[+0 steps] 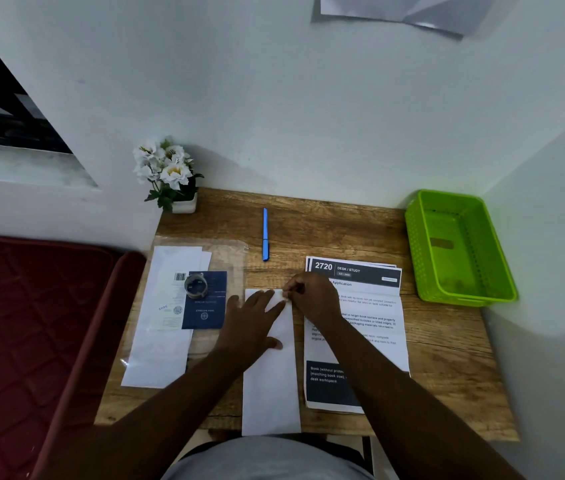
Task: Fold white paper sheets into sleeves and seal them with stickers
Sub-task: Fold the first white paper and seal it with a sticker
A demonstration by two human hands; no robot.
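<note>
A folded white paper sleeve lies lengthwise on the wooden desk, its near end over the front edge. My left hand lies flat on its far half, fingers spread, pressing it down. My right hand pinches a small pale piece, seemingly a sticker, at the sleeve's far right corner. A roll of clear tape sits on a dark blue booklet to the left.
White sheets in a clear plastic cover lie at left. A printed instruction sheet lies at right. A blue pen, a flower pot and a green basket stand further back. A red cushion borders the desk.
</note>
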